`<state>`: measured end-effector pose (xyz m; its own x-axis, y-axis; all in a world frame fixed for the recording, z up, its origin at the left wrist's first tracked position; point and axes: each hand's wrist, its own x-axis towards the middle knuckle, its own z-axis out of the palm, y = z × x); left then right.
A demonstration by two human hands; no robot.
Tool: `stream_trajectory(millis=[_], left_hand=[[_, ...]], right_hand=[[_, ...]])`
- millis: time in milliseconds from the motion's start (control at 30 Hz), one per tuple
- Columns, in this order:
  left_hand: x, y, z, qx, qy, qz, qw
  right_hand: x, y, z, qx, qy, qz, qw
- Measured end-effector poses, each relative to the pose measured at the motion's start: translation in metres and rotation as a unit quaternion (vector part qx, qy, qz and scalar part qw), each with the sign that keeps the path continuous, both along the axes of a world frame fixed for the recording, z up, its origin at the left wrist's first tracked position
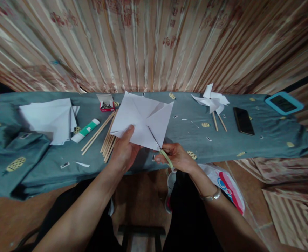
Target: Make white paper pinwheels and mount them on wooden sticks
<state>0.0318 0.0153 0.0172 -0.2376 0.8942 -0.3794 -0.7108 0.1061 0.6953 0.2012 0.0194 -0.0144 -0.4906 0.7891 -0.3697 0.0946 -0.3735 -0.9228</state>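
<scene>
My left hand had the white sheet pinched at its near edge, thumb on top and fingers beneath. My right hand was closed around the green handles of the scissors, whose blade lay over the sheet from the near right corner toward the middle. I could not tell how far the blades were parted. The sheet was up in front of both hands, with a raised flap at its far right corner.

What worried me was the blade tip, so near the centre: I judged that one squeeze too many could run the slit into the middle and weaken the sheet. A slack left thumb might let the paper swing and bend the cut, and that thumb sat not far from the blade.

Just left of the left fingers lay wooden sticks, partly under the sheet, where they could roll if nudged. Farther left were a glue stick and a paper stack; beyond the fingers, a small red box stood open and could spill if knocked. Well right of the right fingers lay a paper pinwheel, then a phone.
</scene>
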Motion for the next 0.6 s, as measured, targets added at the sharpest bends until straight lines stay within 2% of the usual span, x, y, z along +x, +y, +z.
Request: stream_trajectory(millis=[433,600], left_hand=[[-0.0005,0.0008,0.0016,0.010,-0.004,-0.005,1.000],[-0.0004,-0.0004,0.0000,0.012,-0.009,-0.014,1.000]], right_hand=[[-0.0013,0.0014,0.0001,-0.025,-0.005,-0.004,1.000],[-0.0004,0.0005,-0.0005,0.002,-0.009,0.005,1.000]])
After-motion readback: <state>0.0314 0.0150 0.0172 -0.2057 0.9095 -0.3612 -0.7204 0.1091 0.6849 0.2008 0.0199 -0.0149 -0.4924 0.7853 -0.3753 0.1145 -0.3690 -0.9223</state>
